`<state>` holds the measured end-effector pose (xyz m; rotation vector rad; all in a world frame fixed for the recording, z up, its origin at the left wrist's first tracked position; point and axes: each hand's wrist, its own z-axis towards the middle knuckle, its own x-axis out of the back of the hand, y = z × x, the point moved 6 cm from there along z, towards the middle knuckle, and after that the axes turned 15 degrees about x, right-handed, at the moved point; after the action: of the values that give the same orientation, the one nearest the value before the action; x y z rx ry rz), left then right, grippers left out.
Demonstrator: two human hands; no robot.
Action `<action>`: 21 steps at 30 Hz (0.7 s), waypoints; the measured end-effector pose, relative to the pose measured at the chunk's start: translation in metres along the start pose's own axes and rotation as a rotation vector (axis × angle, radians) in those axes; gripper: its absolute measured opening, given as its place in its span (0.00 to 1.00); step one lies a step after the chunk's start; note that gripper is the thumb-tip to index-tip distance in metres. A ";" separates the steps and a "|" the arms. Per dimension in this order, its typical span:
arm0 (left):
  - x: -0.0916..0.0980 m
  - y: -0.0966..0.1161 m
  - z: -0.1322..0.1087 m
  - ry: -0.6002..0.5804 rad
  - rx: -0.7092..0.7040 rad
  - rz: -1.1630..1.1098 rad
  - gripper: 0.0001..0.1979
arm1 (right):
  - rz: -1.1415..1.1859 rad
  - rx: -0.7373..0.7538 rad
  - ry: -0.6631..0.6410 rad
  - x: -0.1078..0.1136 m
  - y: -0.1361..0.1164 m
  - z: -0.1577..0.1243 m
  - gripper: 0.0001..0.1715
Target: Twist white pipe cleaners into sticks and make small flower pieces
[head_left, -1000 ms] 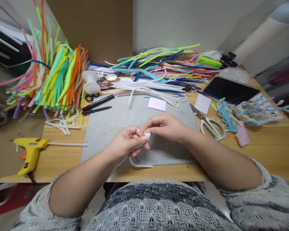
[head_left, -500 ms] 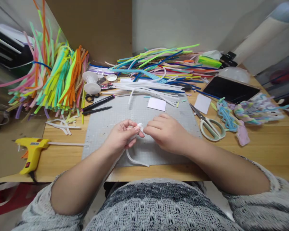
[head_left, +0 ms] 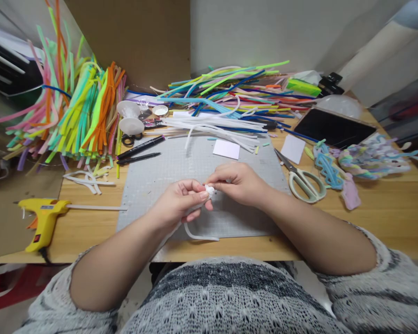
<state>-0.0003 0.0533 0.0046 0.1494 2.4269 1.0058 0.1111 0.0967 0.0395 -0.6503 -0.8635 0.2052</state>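
Note:
A white pipe cleaner [head_left: 199,237] is bunched into a small knotted lump at one end, with a long tail curving down over the front of the grey cutting mat [head_left: 142,195]. My left hand [head_left: 181,202] pinches the lump between thumb and fingers. From the right, my right hand [head_left: 238,183] has its fingertips closed at the lump's other side, on the same pipe cleaner. Just what lies under the right fingertips is partly hidden. Both hands are above the middle of the mat.
At left lie a yellow glue gun [head_left: 43,218], black markers [head_left: 141,148] and bundled coloured pipe cleaners [head_left: 76,111]. Loose white pipe cleaners [head_left: 216,125] cross the mat's back edge. Scissors [head_left: 301,178], a dark tablet [head_left: 334,127] and finished fuzzy pieces [head_left: 365,157] are at right.
Both hands have shifted slightly; my right fingers have come in against the white lump, which is now more exposed between the hands. The tail has moved a little right.

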 end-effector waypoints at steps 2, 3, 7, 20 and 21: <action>0.002 0.004 -0.001 0.021 -0.014 -0.014 0.12 | -0.095 0.035 -0.055 -0.004 -0.005 -0.001 0.10; 0.004 0.006 -0.002 0.036 -0.024 -0.022 0.12 | -0.178 0.068 -0.089 -0.005 -0.009 -0.001 0.11; 0.011 0.012 -0.003 0.095 -0.073 -0.061 0.14 | -0.488 0.189 -0.172 -0.007 -0.028 -0.002 0.12; 0.002 -0.002 0.005 0.019 -0.005 0.005 0.14 | -0.420 0.247 0.059 0.018 -0.032 0.003 0.09; 0.000 -0.003 0.004 -0.008 0.008 0.008 0.14 | -0.303 0.176 0.079 0.019 -0.026 0.004 0.09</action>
<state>0.0020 0.0540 -0.0001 0.1661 2.4248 0.9971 0.1177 0.0862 0.0688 -0.3550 -0.8462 -0.0180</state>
